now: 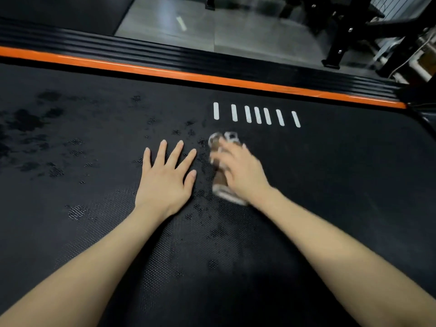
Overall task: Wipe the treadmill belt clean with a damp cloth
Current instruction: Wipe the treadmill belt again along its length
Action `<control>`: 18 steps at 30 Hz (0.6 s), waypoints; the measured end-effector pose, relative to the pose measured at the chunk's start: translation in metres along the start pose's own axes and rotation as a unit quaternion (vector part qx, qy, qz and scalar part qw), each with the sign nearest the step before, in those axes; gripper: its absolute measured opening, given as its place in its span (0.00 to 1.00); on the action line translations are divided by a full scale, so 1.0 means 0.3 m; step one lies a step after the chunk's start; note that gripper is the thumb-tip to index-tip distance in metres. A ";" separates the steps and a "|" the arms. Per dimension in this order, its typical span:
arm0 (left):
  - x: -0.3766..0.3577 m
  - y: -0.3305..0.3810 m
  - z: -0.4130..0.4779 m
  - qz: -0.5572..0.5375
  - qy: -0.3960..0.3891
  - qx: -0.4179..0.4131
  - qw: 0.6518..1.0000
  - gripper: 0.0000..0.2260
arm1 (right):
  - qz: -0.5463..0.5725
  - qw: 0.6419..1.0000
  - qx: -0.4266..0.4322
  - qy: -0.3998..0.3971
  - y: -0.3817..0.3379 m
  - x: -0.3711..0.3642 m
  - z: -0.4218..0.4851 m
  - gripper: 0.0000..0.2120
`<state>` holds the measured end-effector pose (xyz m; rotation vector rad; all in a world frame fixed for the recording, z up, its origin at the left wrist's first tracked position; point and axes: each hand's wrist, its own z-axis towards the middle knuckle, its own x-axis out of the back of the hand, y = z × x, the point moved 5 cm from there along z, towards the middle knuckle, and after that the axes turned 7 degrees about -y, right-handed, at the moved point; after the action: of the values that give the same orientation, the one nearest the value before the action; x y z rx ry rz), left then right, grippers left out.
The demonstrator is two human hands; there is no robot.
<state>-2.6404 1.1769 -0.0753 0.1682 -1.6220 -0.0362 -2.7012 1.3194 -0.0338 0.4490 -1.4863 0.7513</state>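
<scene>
The black textured treadmill belt (330, 185) fills most of the view, with dark wet spots (28, 123) scattered over its left and middle. My left hand (165, 178) lies flat on the belt, fingers spread and holding nothing. Just to its right, my right hand (243, 171) grips a motion-blurred clear and brown object (220, 185) that looks like a small bottle, low over the belt. I cannot tell whether it touches the belt. No cloth is clearly visible.
Several short white stripes (257, 115) mark the belt beyond my hands. An orange strip (188, 75) and a ribbed black side rail (165, 55) border the far edge. Behind them are grey floor (236, 31) and black machine frames (339, 43).
</scene>
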 end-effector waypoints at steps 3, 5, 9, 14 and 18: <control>0.002 0.000 0.004 -0.004 0.008 -0.001 1.000 0.29 | 0.020 0.990 -0.136 0.017 0.089 -0.007 0.144 0.16; 0.003 -0.004 0.004 -0.005 0.008 -0.001 1.000 0.29 | 0.017 0.989 -0.142 0.021 0.063 -0.026 0.123 0.17; 0.000 -0.006 0.004 0.002 0.007 -0.001 1.000 0.30 | 0.030 0.997 -0.074 0.021 -0.083 -0.030 -0.177 0.18; 0.000 -0.004 -0.006 0.000 0.014 -0.006 1.000 0.29 | -0.010 0.999 0.033 -0.025 -0.015 -0.014 -0.388 0.21; -0.001 -0.006 -0.001 -0.001 0.017 -0.006 1.000 0.29 | 0.011 0.983 -0.183 0.030 0.261 0.056 -0.196 0.15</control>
<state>-2.6399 1.1751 -0.0760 0.1603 -1.5869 -0.0446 -2.7141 1.4178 -0.0348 0.1295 -1.5347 0.4884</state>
